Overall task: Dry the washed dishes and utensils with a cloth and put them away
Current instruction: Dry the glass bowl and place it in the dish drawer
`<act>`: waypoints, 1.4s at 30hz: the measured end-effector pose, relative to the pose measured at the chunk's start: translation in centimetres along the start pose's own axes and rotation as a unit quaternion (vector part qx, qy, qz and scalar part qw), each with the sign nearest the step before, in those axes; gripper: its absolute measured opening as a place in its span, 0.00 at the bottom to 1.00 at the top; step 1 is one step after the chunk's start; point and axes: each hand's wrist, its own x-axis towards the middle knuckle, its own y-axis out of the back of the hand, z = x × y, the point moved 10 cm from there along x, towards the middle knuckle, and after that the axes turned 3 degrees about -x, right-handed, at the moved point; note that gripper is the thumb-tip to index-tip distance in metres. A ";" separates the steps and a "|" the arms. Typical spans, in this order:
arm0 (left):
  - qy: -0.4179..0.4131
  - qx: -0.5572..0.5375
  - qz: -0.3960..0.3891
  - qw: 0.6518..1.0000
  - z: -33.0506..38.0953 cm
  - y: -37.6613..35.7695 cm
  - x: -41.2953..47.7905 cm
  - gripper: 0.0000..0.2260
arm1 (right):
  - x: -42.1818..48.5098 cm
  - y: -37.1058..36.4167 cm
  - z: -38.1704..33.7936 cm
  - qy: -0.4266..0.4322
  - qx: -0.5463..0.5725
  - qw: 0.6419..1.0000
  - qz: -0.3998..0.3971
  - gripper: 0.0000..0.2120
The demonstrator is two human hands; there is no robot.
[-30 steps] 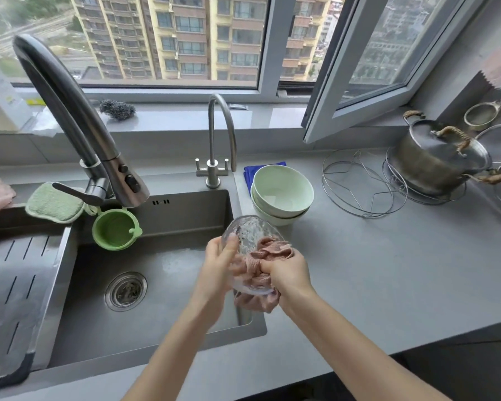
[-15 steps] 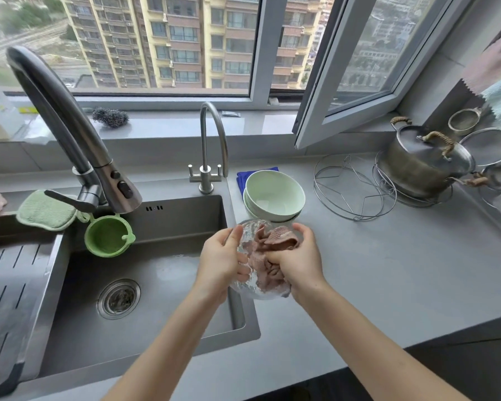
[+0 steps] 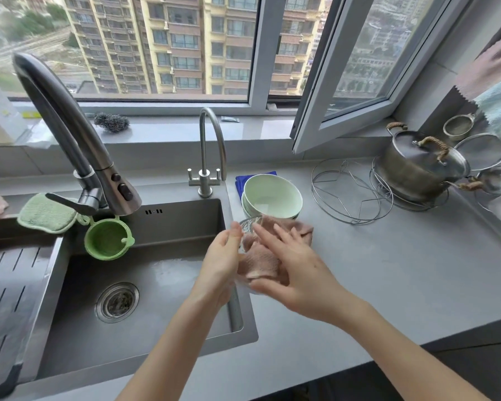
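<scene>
Over the sink's right rim, my left hand grips a clear textured glass bowl, most of it hidden by a pink cloth and my hands. My right hand lies on the cloth with its fingers stretched out, pressing it against the bowl. The cloth spills out past the bowl toward the right. Just behind my hands, pale green bowls sit stacked on the grey counter, on a blue cloth.
The steel sink lies to the left with a large faucet, a small tap, a green cup-shaped strainer and a green pad. Wire racks and a lidded steel pot stand at the right.
My right hand has opened from a curled grip on the cloth to flat fingers laid over it. The bowl and cloth have shifted slightly up and back, toward the green bowls.
</scene>
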 end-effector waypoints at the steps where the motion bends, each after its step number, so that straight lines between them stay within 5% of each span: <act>1: -0.009 0.004 0.006 1.000 0.4 0.3 0.0 0.15 | -0.4 -0.3 0.1 -0.009 0.045 0.998 -0.038 0.35; 3: -0.006 -0.002 0.010 1.000 0.5 0.9 0.1 0.16 | -1.0 1.5 0.7 -0.007 0.086 0.996 0.029 0.30; 5: -0.001 -0.003 0.007 1.000 0.3 0.9 0.1 0.17 | -1.1 1.9 1.4 -0.016 -0.008 0.997 0.081 0.32; 7: -0.017 -0.008 -0.002 1.000 0.6 0.3 -0.1 0.16 | -0.5 0.1 1.9 -0.053 -0.055 0.995 0.061 0.40; 10: -0.044 -0.006 0.003 0.999 0.9 -0.2 -0.1 0.15 | 0.5 -1.6 -0.3 -0.023 -0.111 0.992 0.053 0.33; 15: -0.063 0.017 -0.012 0.998 1.3 0.1 0.5 0.18 | 0.2 -4.9 -2.2 0.026 0.030 0.993 -0.107 0.31; 20: 0.047 0.095 -0.055 0.993 -1.1 1.1 1.0 0.19 | -0.9 -4.3 -3.1 0.106 -0.072 0.957 -0.259 0.23; 23: 0.110 0.128 -0.116 0.979 -2.6 0.3 0.5 0.19 | -1.5 -3.5 -3.1 0.186 -0.173 0.929 -0.270 0.23; 27: 0.155 0.043 -0.189 0.969 -3.5 -1.9 -0.5 0.18 | -1.6 -0.9 -3.9 0.292 -0.233 0.913 -0.163 0.22; 31: 0.167 -0.045 -0.199 0.965 -3.0 -3.3 -0.6 0.17 | -1.4 3.9 -5.5 0.348 -0.172 0.921 0.043 0.13; 35: 0.199 -0.070 -0.157 0.965 -4.1 -3.6 -0.1 0.16 | -2.2 9.1 -3.7 0.241 -0.080 0.924 0.287 0.20; 38: 0.276 -0.128 -0.061 0.951 -6.0 -2.1 -0.5 0.10 | -5.0 13.1 -0.4 0.099 0.010 0.886 0.454 0.19; 40: 0.314 -0.232 -0.024 0.920 -6.7 -2.0 -0.6 0.12 | -6.3 12.4 1.7 0.048 0.072 0.866 0.493 0.17; 42: 0.321 -0.271 -0.042 0.906 -6.6 -3.4 -0.7 0.13 | -5.3 8.2 2.7 0.035 0.148 0.891 0.427 0.16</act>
